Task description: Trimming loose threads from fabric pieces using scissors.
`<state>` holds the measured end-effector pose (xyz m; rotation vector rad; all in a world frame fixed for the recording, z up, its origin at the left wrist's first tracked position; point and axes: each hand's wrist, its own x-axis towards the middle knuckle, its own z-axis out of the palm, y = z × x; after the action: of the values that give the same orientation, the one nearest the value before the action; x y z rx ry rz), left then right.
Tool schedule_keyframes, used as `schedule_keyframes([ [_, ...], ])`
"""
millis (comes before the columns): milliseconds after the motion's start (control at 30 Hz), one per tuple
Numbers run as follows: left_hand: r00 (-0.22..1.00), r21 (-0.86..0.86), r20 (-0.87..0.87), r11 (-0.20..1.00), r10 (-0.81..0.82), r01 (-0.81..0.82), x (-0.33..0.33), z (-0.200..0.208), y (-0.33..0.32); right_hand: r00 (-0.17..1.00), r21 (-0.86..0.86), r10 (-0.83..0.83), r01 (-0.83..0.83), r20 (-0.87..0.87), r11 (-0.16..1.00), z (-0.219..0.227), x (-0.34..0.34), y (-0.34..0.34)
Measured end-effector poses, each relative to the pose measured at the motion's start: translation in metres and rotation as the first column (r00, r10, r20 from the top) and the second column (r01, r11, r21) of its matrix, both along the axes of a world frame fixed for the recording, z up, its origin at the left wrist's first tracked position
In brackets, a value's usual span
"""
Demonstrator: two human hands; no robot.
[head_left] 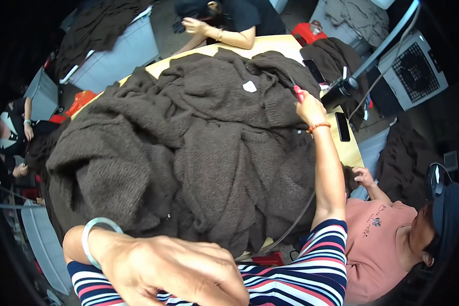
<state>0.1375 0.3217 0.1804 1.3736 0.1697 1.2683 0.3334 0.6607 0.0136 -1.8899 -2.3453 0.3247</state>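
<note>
A large heap of dark brown, fleecy knit garments [214, 153] covers most of the pale wooden table [276, 46]. At its far right side, my right hand [311, 109] is closed round a red-handled tool [299, 94] with a thin metal shaft pointing over the cloth; its exact kind is unclear. A white label or patch [249, 86] shows on the fabric near it. My left hand [183, 268] is raised close to my striped top, off the heap. Its fingers are bent and close together, their tips hidden, so anything in them cannot be seen.
Beside my right hand stand a black bottle [340, 92] and a phone [342, 126]. A cord [302, 217] runs below my right forearm. A person in pink [377, 245] sits close on the right; another person [229, 25] leans at the far edge. Grey bins [122, 56] surround the table.
</note>
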Motion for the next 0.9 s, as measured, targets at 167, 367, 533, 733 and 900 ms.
schedule_keyframes([
  [167, 0.829, 0.135, 0.487, 0.914, 0.275, -0.383, 0.029, -0.047, -0.051, 0.998, 0.041, 0.066, -0.066, 0.015, 0.997, 0.007, 0.000, -0.037],
  [367, 0.806, -0.074, 0.574, 0.989, 0.146, -0.126, 0.006, -0.014, -0.128, 0.985, 0.070, 0.139, -0.133, -0.101, 0.989, 0.030, -0.008, -0.112],
  [533, 0.977, 0.084, -0.213, 0.996, 0.006, 0.012, -0.064, 0.070, -0.150, 0.955, 0.123, 0.246, -0.227, -0.167, 0.966, 0.043, -0.043, -0.184],
  [733, 0.966, 0.037, -0.096, 0.971, 0.240, -0.237, -0.047, 0.052, -0.231, 0.900, 0.100, 0.352, -0.338, -0.257, 0.936, 0.059, -0.079, -0.257],
  [900, 0.948, 0.135, -0.241, 0.974, 0.209, -0.180, -0.054, 0.061, -0.256, 0.867, 0.125, 0.419, -0.400, -0.271, 0.908, 0.053, -0.077, -0.288],
])
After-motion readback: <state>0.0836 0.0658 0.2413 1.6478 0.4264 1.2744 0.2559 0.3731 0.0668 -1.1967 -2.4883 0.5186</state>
